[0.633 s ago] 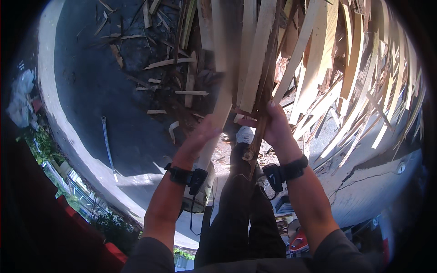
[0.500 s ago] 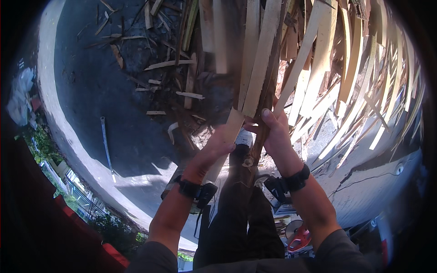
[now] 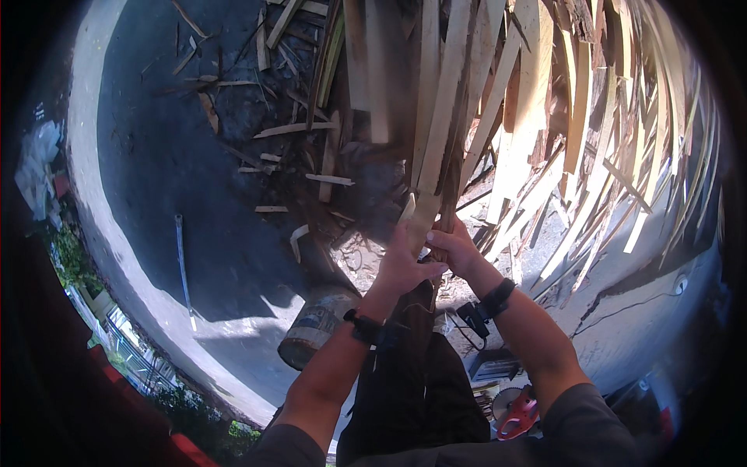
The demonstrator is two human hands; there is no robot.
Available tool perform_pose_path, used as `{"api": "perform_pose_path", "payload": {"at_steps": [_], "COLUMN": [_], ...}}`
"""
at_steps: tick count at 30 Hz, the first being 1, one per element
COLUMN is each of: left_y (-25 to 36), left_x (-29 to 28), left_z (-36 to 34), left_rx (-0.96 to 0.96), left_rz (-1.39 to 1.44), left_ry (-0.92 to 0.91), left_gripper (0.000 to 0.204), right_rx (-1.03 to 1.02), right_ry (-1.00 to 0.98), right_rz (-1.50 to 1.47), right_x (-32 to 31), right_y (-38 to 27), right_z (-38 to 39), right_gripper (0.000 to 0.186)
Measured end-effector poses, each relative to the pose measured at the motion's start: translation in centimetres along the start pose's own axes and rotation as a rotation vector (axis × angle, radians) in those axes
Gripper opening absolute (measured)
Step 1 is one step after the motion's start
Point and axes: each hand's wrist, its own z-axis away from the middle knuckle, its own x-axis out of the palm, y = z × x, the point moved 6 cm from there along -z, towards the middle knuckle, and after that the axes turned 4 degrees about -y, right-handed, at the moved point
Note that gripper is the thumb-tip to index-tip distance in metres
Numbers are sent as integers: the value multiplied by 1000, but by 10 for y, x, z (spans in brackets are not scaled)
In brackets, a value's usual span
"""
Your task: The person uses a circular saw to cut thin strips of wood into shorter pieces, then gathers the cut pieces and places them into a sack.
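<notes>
My left hand point(image 3: 403, 263) is closed around the near end of a long pale wood strip point(image 3: 425, 208). Right beside it, my right hand point(image 3: 459, 249) grips a darker, bark-edged wood strip point(image 3: 449, 204) lying against the pale one. Both strips run away from me toward the far side, among other long pale boards point(image 3: 447, 101). My fingertips are partly hidden behind the wood. Dark straps with small devices circle both wrists.
A large heap of thin wood strips point(image 3: 580, 117) spreads at the far right. Wood scraps point(image 3: 331, 180) litter the ground at left, near a thin rod point(image 3: 184, 272). A round metal container point(image 3: 311, 331) stands by my left forearm; a red circular saw point(image 3: 520, 412) lies near my right elbow.
Both hands have come closer together, the right one moving down and toward the left. My left forearm has shifted right, showing more of the metal container.
</notes>
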Motion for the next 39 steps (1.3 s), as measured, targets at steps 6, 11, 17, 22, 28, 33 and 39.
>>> {"api": "perform_pose_path", "payload": {"at_steps": [6, 11, 17, 22, 28, 33, 39], "left_y": [-3, 11, -15, 11, 43, -18, -7], "left_x": [0, 22, 25, 46, 89, 127, 155], "left_z": [16, 15, 26, 36, 81, 129, 169], "left_rx": [-77, 185, 337, 295, 354, 408, 465], "left_rz": [-366, -490, -617, -621, -308, 13, 74], "left_ry": [201, 218, 185, 165, 159, -31, -67], "left_gripper": [110, 106, 102, 99, 97, 85, 72], "right_rx": [-161, -190, -232, -409, -350, -447, -459], "right_ry": [-35, -18, -79, 29, 77, 162, -15], "right_rz": [236, 276, 147, 284, 408, 701, 540], "right_x": [33, 10, 47, 35, 33, 16, 51], "right_y": [-4, -3, -10, -24, -29, 20, 17], "right_z": [22, 25, 41, 58, 102, 157, 224], "right_gripper": [54, 51, 39, 30, 28, 27, 23]}}
